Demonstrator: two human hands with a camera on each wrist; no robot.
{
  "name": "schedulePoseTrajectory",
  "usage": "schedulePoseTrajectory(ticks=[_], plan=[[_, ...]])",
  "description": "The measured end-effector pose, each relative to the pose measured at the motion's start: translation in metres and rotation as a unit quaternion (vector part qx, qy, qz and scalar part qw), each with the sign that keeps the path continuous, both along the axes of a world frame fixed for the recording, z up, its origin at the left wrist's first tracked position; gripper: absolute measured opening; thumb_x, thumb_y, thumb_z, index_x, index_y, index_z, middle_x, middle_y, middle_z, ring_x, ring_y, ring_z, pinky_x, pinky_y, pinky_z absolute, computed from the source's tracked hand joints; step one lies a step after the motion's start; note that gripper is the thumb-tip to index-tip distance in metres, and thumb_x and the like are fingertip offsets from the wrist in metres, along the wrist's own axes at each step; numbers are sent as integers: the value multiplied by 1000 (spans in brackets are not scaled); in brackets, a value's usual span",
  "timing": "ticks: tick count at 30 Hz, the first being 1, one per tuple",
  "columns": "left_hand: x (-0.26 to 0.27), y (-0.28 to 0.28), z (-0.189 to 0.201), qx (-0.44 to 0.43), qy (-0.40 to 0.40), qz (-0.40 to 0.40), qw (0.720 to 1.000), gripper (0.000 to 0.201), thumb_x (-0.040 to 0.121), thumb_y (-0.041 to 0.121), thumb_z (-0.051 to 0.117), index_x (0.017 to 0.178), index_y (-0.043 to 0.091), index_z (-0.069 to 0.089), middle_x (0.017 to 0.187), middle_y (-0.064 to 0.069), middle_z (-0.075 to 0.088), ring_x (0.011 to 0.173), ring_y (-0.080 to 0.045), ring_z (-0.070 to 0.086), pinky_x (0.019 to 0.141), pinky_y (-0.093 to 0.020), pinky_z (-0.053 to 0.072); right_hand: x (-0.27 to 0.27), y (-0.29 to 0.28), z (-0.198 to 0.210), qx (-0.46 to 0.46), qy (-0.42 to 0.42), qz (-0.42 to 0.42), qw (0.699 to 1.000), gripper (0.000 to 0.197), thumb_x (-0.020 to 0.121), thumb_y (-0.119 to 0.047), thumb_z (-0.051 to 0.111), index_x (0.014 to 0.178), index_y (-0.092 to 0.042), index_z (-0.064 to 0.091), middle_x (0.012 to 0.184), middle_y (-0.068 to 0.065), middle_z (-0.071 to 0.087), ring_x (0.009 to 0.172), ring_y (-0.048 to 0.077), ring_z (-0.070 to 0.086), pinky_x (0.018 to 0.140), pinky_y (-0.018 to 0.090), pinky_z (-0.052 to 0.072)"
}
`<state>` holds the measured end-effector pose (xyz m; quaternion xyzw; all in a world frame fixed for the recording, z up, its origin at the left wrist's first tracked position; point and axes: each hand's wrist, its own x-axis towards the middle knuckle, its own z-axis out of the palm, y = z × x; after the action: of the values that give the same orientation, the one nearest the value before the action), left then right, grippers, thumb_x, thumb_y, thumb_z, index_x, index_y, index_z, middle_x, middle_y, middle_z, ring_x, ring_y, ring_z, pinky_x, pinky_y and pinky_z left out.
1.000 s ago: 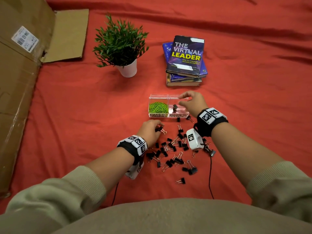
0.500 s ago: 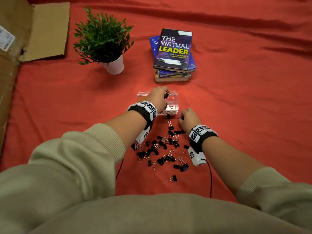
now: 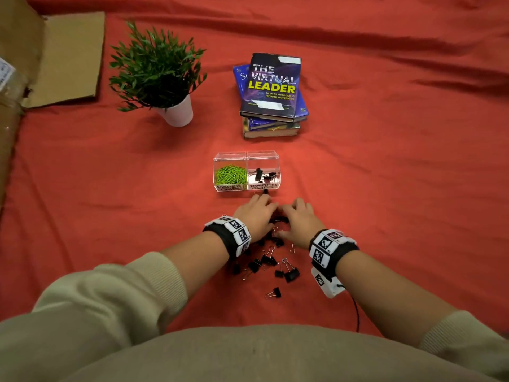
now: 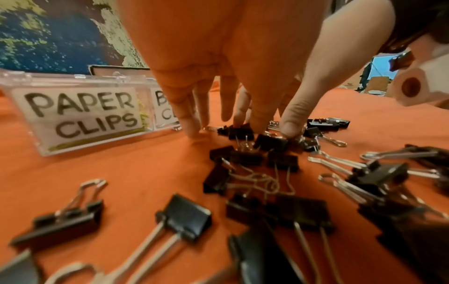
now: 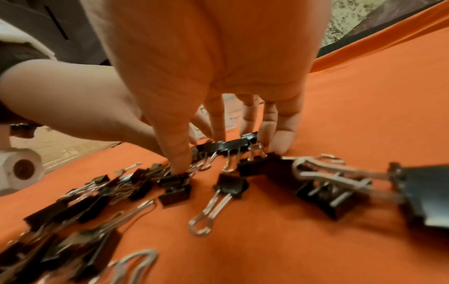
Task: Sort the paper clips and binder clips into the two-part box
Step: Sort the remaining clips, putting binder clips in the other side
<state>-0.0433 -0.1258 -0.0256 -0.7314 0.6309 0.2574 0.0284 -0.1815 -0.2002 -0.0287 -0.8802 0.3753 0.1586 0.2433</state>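
A clear two-part box (image 3: 246, 158) stands on the red cloth, with green paper clips (image 3: 230, 174) in its left half and a few black binder clips (image 3: 263, 174) in its right half. Several black binder clips (image 3: 271, 261) lie scattered in front of it. Both hands are down at the far end of that pile. My left hand (image 3: 257, 213) (image 4: 243, 126) has straight fingers (image 4: 192, 123) on the cloth and its thumb on a clip. My right hand (image 3: 298, 216) (image 5: 228, 148) spreads its fingertips (image 5: 282, 138) behind a row of clips (image 5: 230, 147). I see no clip lifted.
A potted plant (image 3: 159, 75) stands at the back left and a stack of books (image 3: 271, 92) behind the box. Flattened cardboard (image 3: 55, 59) lies along the left edge. A cable (image 3: 356, 312) trails from the right wrist camera.
My left hand has come back from over the box's right half to the pile. My right hand has stayed at the pile and now lies beside the left one.
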Motion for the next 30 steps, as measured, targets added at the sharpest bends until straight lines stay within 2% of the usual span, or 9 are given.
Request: schedulePoseTrajectory(ticks=[3,6,12,15,17,20,24,27,30], plan=[[-1,6,-6,1,6,20,1000,38,89,29,60,122,12,53,132,-7,40,123,-27,40,90,-45,50,3,12,-4,9,-13,-14,1000,49,81,-37,67,122,-17,51,122,9,40,112,28,37,95,39,44],[0,11,-12,-17,27,46,998,28,88,24,61,109,6,54,118,-9,42,109,-28,47,86,-45,50,4,18,-7,28,-23,-39,999,32,82,-30,66,108,-13,56,118,8,42,109,29,39,95,38,42],[10,21,-18,-30,78,88,993,21,89,18,61,105,5,55,113,-9,44,103,-28,49,91,-41,44,2,15,-9,90,-82,-86,989,17,77,-19,71,85,-17,57,98,-4,47,95,21,46,85,33,44],[11,28,-21,-32,67,71,995,19,90,10,55,108,8,52,113,-9,44,102,-30,49,86,-45,46,1,9,-10,110,-124,-120,979,17,74,-9,70,81,-15,55,89,-2,52,83,19,52,70,24,44],[10,32,-23,-27,52,54,997,27,89,3,51,115,10,49,115,-9,43,103,-29,46,83,-46,47,2,3,-10,138,-147,-179,963,18,74,-4,69,79,-15,56,84,0,57,72,14,54,60,17,41],[10,36,-23,-29,57,63,996,33,90,2,49,123,8,47,115,-10,42,104,-28,45,85,-43,47,11,-7,1,225,-171,-264,922,22,75,2,70,77,-15,56,72,1,60,59,9,56,50,13,46],[12,39,-20,-40,67,98,992,27,94,10,49,120,1,50,112,-14,43,94,-31,51,83,-39,45,42,-35,37,321,-215,-295,874,18,78,6,68,78,-11,60,74,8,65,62,18,63,58,23,55],[14,41,-21,-52,87,118,988,25,93,12,52,116,2,51,113,-13,41,93,-31,53,84,-40,48,75,-60,52,280,-229,-271,892,22,79,8,65,72,-11,58,73,8,63,61,18,61,52,22,54],[15,43,-19,-50,100,129,985,26,94,14,51,117,4,53,119,-12,43,101,-31,54,87,-38,47,102,-74,53,200,-222,-250,921,26,81,5,63,68,-16,55,70,7,63,56,18,60,49,26,51]])
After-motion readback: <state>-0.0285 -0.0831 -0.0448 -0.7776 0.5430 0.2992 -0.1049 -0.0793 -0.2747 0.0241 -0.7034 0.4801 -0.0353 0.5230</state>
